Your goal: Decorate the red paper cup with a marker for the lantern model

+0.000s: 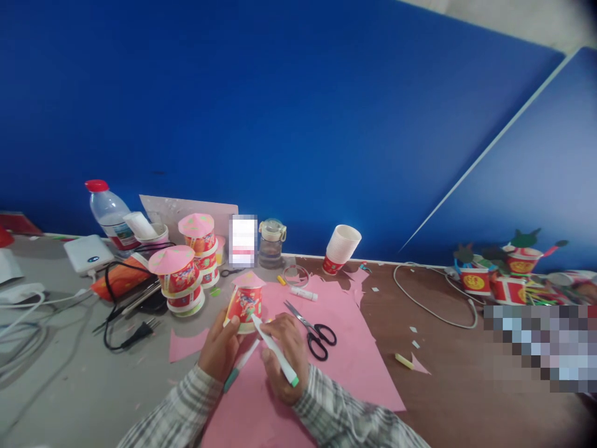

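Brown and grey desk [448, 386], pink paper [349, 367] spread across it, left hand [219, 350] grasping a red paper cup [245, 301] near the paper's far left corner, right hand [295, 350] gripping a white marker [275, 352], its tip at the cup

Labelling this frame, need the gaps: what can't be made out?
All in the head view:
- Left hand: partly hidden behind the held cup.
- Marker tip: too small to tell whether it touches the cup.
- Patch beside the jar: pixelation masks what is there.
- Patch at far right: also pixelated.
- Red thing at far left: cut off by the picture's edge.
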Demonstrator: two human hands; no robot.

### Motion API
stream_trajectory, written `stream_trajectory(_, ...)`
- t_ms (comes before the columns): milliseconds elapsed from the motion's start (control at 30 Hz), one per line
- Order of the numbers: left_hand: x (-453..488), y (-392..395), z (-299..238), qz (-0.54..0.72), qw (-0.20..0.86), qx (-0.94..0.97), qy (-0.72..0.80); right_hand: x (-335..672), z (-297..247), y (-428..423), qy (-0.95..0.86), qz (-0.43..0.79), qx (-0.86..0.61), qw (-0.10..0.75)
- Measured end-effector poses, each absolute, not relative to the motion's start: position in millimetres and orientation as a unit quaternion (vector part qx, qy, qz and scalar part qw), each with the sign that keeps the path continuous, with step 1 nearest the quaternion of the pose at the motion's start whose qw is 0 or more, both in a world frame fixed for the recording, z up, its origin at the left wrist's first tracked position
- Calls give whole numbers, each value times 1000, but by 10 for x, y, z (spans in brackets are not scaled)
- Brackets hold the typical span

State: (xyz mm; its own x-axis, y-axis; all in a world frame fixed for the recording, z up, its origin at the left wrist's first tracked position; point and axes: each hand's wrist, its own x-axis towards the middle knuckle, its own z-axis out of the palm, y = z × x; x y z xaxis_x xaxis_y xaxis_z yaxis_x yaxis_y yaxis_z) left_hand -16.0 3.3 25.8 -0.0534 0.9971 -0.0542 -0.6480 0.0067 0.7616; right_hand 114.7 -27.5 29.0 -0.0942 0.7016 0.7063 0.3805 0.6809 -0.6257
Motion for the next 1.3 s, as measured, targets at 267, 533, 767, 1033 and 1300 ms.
stream_trajectory(267, -164, 32, 250, 649, 634, 275, 318, 1165, 302, -258, -718, 150, -382, 562)
stream_trajectory(533, -160, 33, 256, 652, 637, 268, 312, 1152, 321, -271, -722, 140, -378, 563)
stream_trajectory(767, -168, 39, 266, 655, 634, 252, 325, 1160, 284, -301, -704, 116, -390, 582)
stream_trajectory(1033, -188, 75, 200, 635, 667, 230, 314, 1186, 269, -282, -718, 108, -391, 566)
stream_trajectory(1300, -221, 87, 154, 621, 684, 216, 315, 1181, 197, -250, -704, 82, -421, 565)
